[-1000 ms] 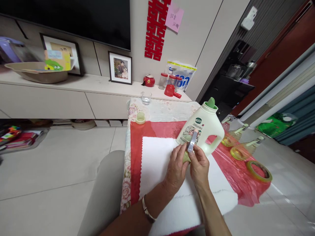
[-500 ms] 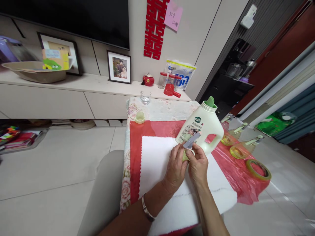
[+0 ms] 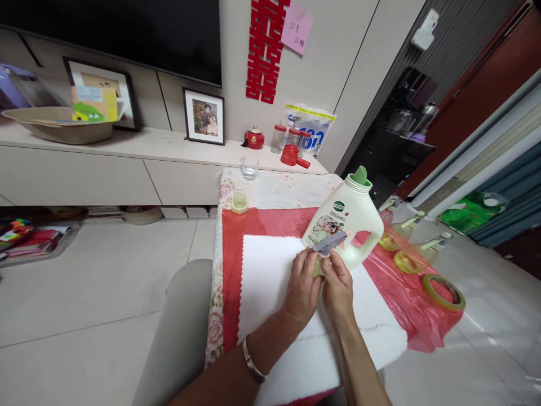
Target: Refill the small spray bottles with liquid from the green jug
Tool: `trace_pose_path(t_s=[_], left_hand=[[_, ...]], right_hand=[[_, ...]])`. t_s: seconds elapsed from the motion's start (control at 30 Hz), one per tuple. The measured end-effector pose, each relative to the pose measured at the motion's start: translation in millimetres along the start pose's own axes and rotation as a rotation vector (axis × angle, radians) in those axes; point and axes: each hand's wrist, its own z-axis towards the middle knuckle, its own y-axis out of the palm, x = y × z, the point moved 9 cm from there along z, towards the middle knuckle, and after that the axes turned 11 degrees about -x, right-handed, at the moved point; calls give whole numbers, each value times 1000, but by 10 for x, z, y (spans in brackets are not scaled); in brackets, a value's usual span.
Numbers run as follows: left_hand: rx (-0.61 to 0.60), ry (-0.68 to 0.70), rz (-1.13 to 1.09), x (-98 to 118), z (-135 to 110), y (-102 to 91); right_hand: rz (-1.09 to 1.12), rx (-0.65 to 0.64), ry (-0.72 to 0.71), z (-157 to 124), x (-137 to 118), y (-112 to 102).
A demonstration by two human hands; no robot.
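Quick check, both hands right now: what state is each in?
Left hand: closed, holding a small green-tinted bottle.
Right hand: closed, fingers on the same bottle near its grey top.

From where I stand, there is one camera, and the person wears it on the head. It faces forward and downward, along the forearms (image 3: 274, 338) to the hands (image 3: 301, 287), which are near and a little right of the middle. The tabletop (image 3: 291, 194) is seen from above, at a slant. The view is wide: farther away it takes also the television (image 3: 127, 34), the low cabinet (image 3: 76, 177) and, rightward, the floor (image 3: 486, 361).
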Motion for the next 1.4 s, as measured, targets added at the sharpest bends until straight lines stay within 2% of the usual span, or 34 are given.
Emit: trace_pose_path(t_s=[0.3,0.7,0.9,1.13,1.4], left_hand=[[-2,-35,-33,-15,3,-15],[16,-30,-41,-38,10,-13],[-6,2,-35,16,20,-40],[-23,7,-28,13,28,-35],[-33,11,-44,-10,23,-23]], right_hand=[[-18,-24,6,22,-9,35],[-96,134,-15,-67,-136,112],[-94,102,-30,-91,-171,108],[-107,-20,-35,-43,-186,118],[-109,44,-20,-47,-173,130]])
